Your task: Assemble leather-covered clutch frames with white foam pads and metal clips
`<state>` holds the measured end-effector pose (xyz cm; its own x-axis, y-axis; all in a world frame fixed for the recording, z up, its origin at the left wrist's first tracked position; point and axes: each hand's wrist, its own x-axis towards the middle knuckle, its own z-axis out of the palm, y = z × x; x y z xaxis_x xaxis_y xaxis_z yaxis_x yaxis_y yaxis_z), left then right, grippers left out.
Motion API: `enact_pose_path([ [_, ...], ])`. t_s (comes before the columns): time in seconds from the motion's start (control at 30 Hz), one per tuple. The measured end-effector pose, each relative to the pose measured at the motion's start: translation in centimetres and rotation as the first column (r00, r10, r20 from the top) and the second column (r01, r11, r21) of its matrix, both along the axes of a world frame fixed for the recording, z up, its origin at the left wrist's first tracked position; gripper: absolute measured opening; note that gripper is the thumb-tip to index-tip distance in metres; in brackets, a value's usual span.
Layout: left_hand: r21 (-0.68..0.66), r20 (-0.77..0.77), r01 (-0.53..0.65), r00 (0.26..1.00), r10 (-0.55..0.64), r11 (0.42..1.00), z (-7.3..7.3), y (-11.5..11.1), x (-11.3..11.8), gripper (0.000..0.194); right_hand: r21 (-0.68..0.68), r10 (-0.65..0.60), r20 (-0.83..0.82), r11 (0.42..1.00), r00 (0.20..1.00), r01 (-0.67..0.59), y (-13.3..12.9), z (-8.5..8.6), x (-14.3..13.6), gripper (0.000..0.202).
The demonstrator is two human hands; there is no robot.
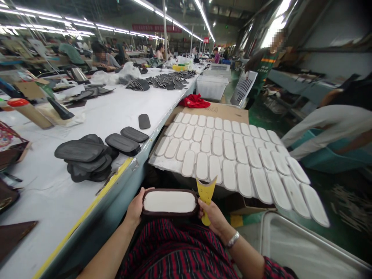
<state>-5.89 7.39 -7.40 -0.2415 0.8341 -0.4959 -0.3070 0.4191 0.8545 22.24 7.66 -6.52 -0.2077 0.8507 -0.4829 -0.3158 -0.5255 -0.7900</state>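
Above my lap I have a dark brown oblong piece with a raised rim (pixel 170 190) and a white oval panel (pixel 170 202) set inside it. My left hand (pixel 136 207) grips its left end. At the other end, my right hand (pixel 213 215) holds a yellow scraper (pixel 206 190) with a notched, flared top, pointing up. The right fingers also touch the piece's right edge. Rows of white oval panels (pixel 229 170) lie on a board just beyond. Black oval pieces (pixel 87 155) are stacked on the table to the left.
A long white table (pixel 116 108) with a yellow-taped edge runs along my left. A red cloth (pixel 196 101) and cardboard (pixel 223 110) lie behind the panels. Plastic crates (pixel 212 86) stand farther off. At right, a person bends over a teal bin (pixel 322 155); a plastic tray (pixel 305 248) sits near me.
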Motion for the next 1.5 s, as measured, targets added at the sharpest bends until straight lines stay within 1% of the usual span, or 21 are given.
enact_pose_path([
  [0.17, -0.008, -0.001, -0.034, 0.999, 0.034, 0.999, 0.0, 0.1, 0.0, 0.051, -0.027, 0.083, -0.034, 0.996, 0.996, -0.084, 1.0, 0.4, 0.4, 0.027],
  [0.33, 0.007, -0.054, -0.022, 0.998, 0.023, 1.000, 0.1, 0.1, 0.1, 0.054, -0.031, 0.188, 0.020, 0.982, 0.982, -0.187, 2.7, 0.8, 1.2, 0.019],
  [0.43, 0.020, -0.117, 0.009, 0.993, -0.007, 1.000, 0.2, 0.3, 0.0, 0.055, -0.056, 0.262, 0.046, 0.964, 0.964, -0.260, 4.0, 1.3, 1.2, 0.016],
  [0.5, 0.015, -0.190, 0.025, 0.982, -0.022, 1.000, 0.5, 0.4, 0.0, 0.054, -0.062, 0.280, 0.059, 0.959, 0.958, -0.277, 4.6, 1.6, 1.0, 0.017],
  [0.57, 0.001, -0.261, 0.035, 0.965, -0.033, 0.999, 1.0, 0.5, 0.0, 0.053, -0.036, 0.261, 0.070, 0.965, 0.963, -0.259, 4.9, 2.0, 0.9, 0.019],
  [0.63, -0.019, -0.282, 0.048, 0.958, -0.052, 0.999, 1.4, 0.5, 0.0, 0.052, 0.016, 0.214, 0.062, 0.976, 0.975, -0.216, 5.0, 2.4, 0.8, 0.020],
  [0.73, -0.056, -0.256, 0.032, 0.966, -0.045, 0.998, 1.7, 0.3, 0.1, 0.052, 0.111, 0.082, -0.017, 0.991, 0.996, -0.080, 4.9, 2.9, 0.9, 0.019],
  [0.83, -0.057, -0.275, -0.004, 0.961, -0.012, 0.998, 1.3, 0.2, 0.0, 0.053, 0.187, -0.095, -0.121, 0.975, 0.988, 0.117, 4.9, 3.2, 0.6, 0.026],
  [0.87, -0.051, -0.285, -0.006, 0.958, -0.009, 0.999, 1.1, 0.2, -0.1, 0.054, 0.203, -0.140, -0.145, 0.965, 0.980, 0.168, 4.9, 3.2, 0.3, 0.027],
  [0.93, -0.044, -0.295, 0.000, 0.955, -0.013, 0.999, 0.6, 0.2, -0.3, 0.055, 0.221, -0.191, -0.170, 0.949, 0.967, 0.226, 5.0, 3.1, -0.5, 0.025],
  [1.07, -0.023, -0.291, 0.003, 0.957, -0.010, 1.000, 0.2, 0.0, -0.5, 0.058, 0.244, -0.221, -0.154, 0.936, 0.963, 0.254, 5.3, 2.5, -2.3, 0.024],
  [1.17, -0.016, -0.278, 0.005, 0.961, -0.009, 1.000, 0.5, -0.1, -0.1, 0.059, 0.266, -0.234, -0.110, 0.930, 0.966, 0.255, 5.3, 2.0, -3.1, 0.026],
  [1.23, -0.011, -0.312, 0.007, 0.950, -0.010, 1.000, 0.8, 0.0, 0.2, 0.058, 0.289, -0.244, -0.072, 0.923, 0.967, 0.255, 5.2, 1.9, -3.6, 0.028],
  [1.3, -0.009, -0.387, 0.008, 0.922, -0.011, 1.000, 0.9, 0.3, 0.3, 0.056, 0.321, -0.253, -0.031, 0.914, 0.967, 0.249, 5.0, 2.0, -4.0, 0.029],
  [1.4, 0.025, -0.521, 0.052, 0.853, -0.031, 0.998, 1.3, 0.5, 0.0, 0.057, 0.355, -0.247, -0.001, 0.906, 0.969, 0.231, 4.8, 2.5, -4.4, 0.030],
  [1.5, 0.112, -0.623, 0.087, 0.782, 0.002, 0.990, 2.5, 0.1, 0.1, 0.057, 0.354, -0.239, -0.027, 0.906, 0.971, 0.233, 4.6, 3.4, -3.9, 0.032],
])
